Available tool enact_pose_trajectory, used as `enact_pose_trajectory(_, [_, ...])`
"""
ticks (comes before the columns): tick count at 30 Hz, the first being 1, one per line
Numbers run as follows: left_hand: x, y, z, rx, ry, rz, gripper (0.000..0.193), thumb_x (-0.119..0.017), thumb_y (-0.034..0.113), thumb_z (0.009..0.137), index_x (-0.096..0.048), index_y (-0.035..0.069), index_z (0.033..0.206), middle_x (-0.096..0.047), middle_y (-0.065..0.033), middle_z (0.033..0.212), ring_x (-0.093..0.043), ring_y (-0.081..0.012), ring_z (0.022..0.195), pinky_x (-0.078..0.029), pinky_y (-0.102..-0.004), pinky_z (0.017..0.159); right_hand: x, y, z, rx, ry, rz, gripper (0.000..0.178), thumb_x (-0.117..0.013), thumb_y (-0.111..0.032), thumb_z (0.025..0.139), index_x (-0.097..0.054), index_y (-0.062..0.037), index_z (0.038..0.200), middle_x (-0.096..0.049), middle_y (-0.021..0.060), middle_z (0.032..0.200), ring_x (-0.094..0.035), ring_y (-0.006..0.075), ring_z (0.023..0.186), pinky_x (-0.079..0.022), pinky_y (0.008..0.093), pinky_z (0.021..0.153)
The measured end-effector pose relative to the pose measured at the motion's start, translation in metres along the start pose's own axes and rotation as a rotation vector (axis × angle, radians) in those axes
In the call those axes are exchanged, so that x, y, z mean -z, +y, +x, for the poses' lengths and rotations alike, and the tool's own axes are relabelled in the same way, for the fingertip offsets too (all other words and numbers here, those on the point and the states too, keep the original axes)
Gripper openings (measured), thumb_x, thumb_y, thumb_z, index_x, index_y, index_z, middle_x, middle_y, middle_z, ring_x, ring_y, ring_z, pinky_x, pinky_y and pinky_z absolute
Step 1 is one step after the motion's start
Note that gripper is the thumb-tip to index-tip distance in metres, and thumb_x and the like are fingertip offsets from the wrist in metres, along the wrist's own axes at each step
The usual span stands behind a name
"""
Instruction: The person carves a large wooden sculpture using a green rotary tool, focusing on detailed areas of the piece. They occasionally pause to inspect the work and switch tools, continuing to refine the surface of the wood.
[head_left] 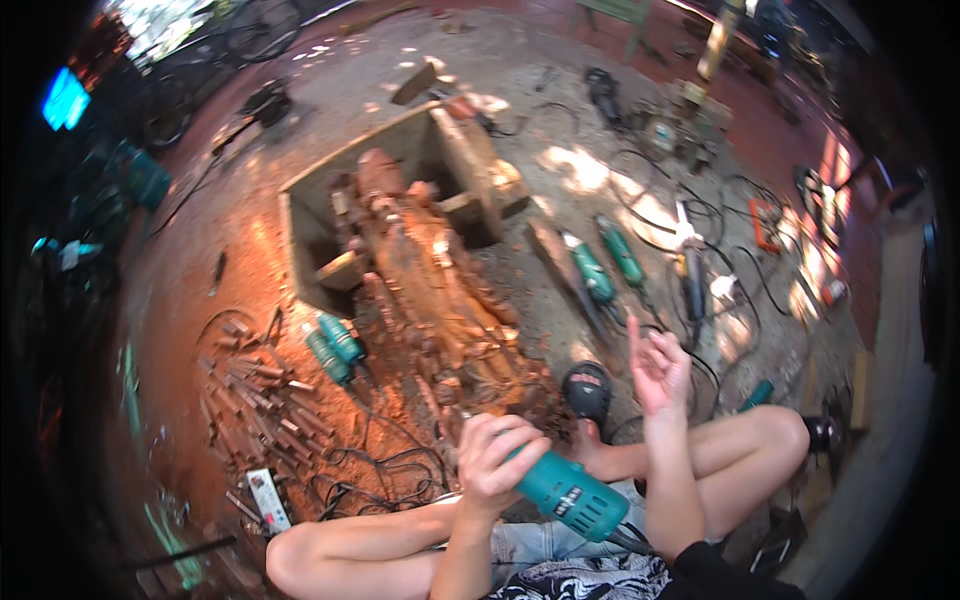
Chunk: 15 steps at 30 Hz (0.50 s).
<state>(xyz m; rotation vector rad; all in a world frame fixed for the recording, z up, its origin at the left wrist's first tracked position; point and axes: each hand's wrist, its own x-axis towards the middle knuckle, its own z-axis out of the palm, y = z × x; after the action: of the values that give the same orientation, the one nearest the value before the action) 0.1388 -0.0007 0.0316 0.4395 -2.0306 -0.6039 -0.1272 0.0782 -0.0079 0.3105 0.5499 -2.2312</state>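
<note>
My left hand (492,462) is wrapped round the front end of a teal handheld power tool (575,498), which looks like a die grinder. Its rear end points toward my lap, and a dark cord runs from it. My right hand (660,368) is raised above my right shin, holding nothing. Its index finger stretches up and the other fingers are loosely bent. Just beyond my left hand lies a long brown carved wood piece (440,270) with knobbly edges. Its far end rests in a wooden box frame (310,200).
Left of the carving lie two teal power tools (335,347), a heap of chisel-like rods (260,400) and a white power strip (268,500) among cords and orange wood dust. Right of it are two green power tools (592,272), a wooden strip (570,280) and tangled cables.
</note>
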Motion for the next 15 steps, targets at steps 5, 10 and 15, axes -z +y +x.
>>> enact_pose_trajectory(5, [0.006,-0.003,0.004,-0.026,-0.019,0.010,0.033,-0.078,0.021,0.069,-0.077,0.012,0.101,-0.073,-0.0048,0.101,-0.072,-0.0270,0.095,-0.053,-0.0457,0.082,0.019,-0.004,0.011,-0.034,0.012,-0.029,0.049,-0.058,0.022,0.089,-0.034,-0.0158,0.068,-0.029,-0.0053,0.055,-0.031,0.0050,0.042,-0.050,0.0406,0.118])
enact_pose_trajectory(10, [0.012,-0.005,-0.004,0.012,-0.020,-0.007,0.036,-0.080,0.022,0.071,-0.076,0.011,0.105,-0.073,-0.0045,0.104,-0.071,-0.0273,0.101,-0.053,-0.0463,0.086,0.028,-0.010,0.017,-0.135,-0.009,0.000,0.043,-0.058,0.014,0.099,-0.041,-0.0140,0.071,-0.037,-0.0047,0.067,-0.032,0.0032,0.050,-0.055,0.0196,0.067])
enact_pose_trajectory(15, [0.009,-0.011,-0.010,-0.026,0.017,0.000,0.036,-0.081,0.024,0.071,-0.075,0.011,0.104,-0.071,-0.0061,0.107,-0.070,-0.0274,0.101,-0.053,-0.0472,0.088,0.027,-0.010,0.017,-0.112,0.062,-0.066,0.042,-0.057,0.012,0.101,-0.042,-0.0124,0.071,-0.038,-0.0037,0.069,-0.032,0.0036,0.054,-0.038,0.0149,0.045])
